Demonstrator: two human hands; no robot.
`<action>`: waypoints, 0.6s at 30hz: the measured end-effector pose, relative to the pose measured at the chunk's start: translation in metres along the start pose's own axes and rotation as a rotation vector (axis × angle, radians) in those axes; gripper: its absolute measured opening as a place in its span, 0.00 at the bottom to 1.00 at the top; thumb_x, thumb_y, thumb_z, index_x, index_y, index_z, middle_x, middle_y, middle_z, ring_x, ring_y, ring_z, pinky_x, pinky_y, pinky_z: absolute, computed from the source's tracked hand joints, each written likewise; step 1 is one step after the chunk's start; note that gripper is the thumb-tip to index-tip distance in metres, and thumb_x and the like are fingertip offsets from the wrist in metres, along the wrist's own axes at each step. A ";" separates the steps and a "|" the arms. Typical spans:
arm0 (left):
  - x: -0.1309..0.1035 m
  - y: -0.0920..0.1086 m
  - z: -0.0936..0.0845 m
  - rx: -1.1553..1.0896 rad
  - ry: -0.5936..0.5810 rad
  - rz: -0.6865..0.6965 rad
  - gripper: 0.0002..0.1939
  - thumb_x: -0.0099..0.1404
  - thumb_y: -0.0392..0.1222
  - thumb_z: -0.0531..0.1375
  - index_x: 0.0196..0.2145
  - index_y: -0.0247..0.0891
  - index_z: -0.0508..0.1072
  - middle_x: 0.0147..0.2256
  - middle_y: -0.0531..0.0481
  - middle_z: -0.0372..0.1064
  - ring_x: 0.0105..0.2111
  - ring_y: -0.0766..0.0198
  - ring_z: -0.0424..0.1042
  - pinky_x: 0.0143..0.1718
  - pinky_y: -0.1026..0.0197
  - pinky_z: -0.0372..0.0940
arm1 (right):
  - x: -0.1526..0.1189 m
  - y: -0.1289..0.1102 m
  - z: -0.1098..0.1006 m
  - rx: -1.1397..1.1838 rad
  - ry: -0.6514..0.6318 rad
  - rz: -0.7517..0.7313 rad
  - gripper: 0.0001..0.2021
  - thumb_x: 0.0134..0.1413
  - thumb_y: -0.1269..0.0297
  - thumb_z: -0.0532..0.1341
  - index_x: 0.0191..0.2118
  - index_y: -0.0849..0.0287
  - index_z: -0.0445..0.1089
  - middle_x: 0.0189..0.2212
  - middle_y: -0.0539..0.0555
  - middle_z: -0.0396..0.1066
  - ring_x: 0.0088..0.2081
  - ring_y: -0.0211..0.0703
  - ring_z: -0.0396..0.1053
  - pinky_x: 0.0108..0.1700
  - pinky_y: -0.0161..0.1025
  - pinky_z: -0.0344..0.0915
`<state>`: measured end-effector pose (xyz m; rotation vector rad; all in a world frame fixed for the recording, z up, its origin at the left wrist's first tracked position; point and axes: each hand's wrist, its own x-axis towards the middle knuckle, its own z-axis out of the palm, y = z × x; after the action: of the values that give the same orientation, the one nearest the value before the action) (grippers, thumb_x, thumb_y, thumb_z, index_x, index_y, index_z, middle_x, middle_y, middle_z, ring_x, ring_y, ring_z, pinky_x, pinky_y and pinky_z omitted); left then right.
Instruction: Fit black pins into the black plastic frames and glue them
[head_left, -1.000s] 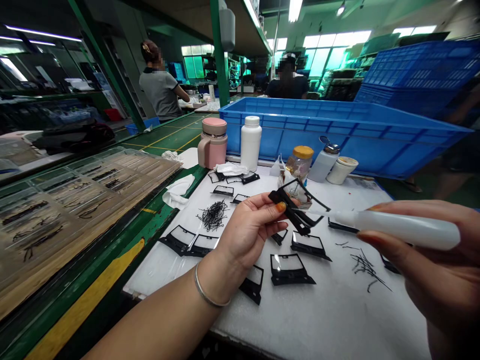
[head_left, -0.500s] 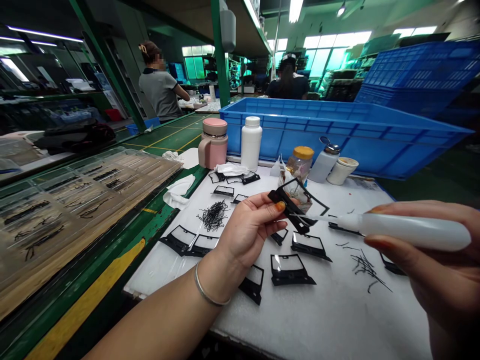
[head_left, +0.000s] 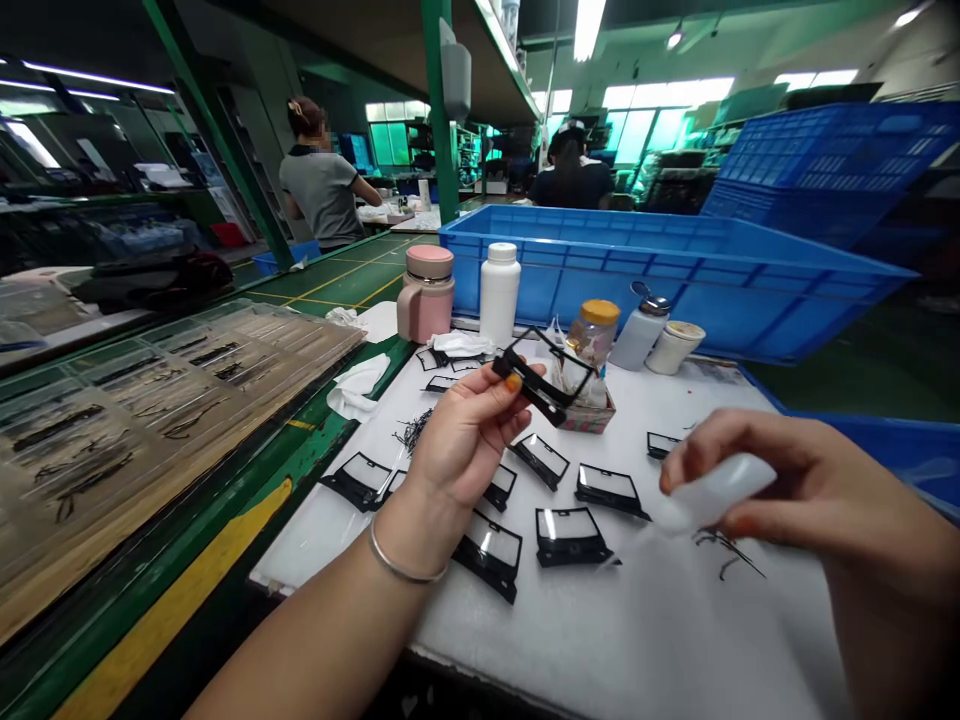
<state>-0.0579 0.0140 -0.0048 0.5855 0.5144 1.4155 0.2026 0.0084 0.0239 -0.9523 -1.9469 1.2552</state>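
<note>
My left hand (head_left: pixel 465 440) pinches a black plastic frame (head_left: pixel 538 378) with a clear window and holds it up above the white mat (head_left: pixel 600 620). My right hand (head_left: pixel 810 500) grips a white squeeze applicator bottle (head_left: pixel 712 492), its tip pointing left and down toward the mat, apart from the held frame. Several more black frames (head_left: pixel 571 535) lie flat on the mat below my hands. A heap of thin black strips (head_left: pixel 411 432) shows just left of my left hand, and a few loose strips (head_left: pixel 724 548) lie under my right hand.
A pink mug (head_left: pixel 426 292), a white bottle (head_left: pixel 499 292), a yellow-lidded jar (head_left: pixel 592 335), a pump dispenser (head_left: pixel 641 325) and a small tub (head_left: pixel 675 345) line the mat's far edge. Behind them stands a blue crate (head_left: pixel 675 270). Clear trays (head_left: pixel 150 400) lie left. Two people stand at far benches.
My left hand has lifted the frame up and to the left. My right hand has pulled the applicator away from the frame and lowered it, tip down toward the mat.
</note>
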 end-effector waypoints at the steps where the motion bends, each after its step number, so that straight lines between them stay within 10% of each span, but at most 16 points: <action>1: 0.000 0.002 0.000 -0.008 0.008 0.011 0.06 0.60 0.26 0.61 0.35 0.32 0.74 0.37 0.50 0.75 0.28 0.73 0.72 0.30 0.72 0.71 | 0.001 0.005 -0.005 0.110 0.026 0.031 0.14 0.42 0.61 0.72 0.32 0.54 0.67 0.28 0.52 0.73 0.29 0.43 0.72 0.24 0.32 0.67; 7: -0.001 0.007 0.001 -0.017 0.026 0.021 0.06 0.61 0.26 0.60 0.35 0.32 0.74 0.36 0.50 0.76 0.26 0.74 0.72 0.28 0.73 0.70 | 0.014 0.037 -0.020 0.421 0.501 0.198 0.20 0.42 0.62 0.72 0.42 0.51 0.67 0.40 0.51 0.75 0.44 0.43 0.73 0.40 0.34 0.71; 18: -0.008 -0.011 0.008 0.089 -0.050 -0.064 0.07 0.56 0.30 0.67 0.34 0.34 0.75 0.37 0.50 0.76 0.30 0.73 0.73 0.29 0.72 0.69 | 0.055 0.088 0.004 -0.178 0.676 0.189 0.15 0.40 0.60 0.67 0.37 0.61 0.76 0.26 0.51 0.70 0.28 0.40 0.64 0.31 0.38 0.60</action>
<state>-0.0451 0.0049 -0.0060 0.6693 0.5537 1.3193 0.1904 0.0771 -0.0525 -1.4523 -1.4633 0.7148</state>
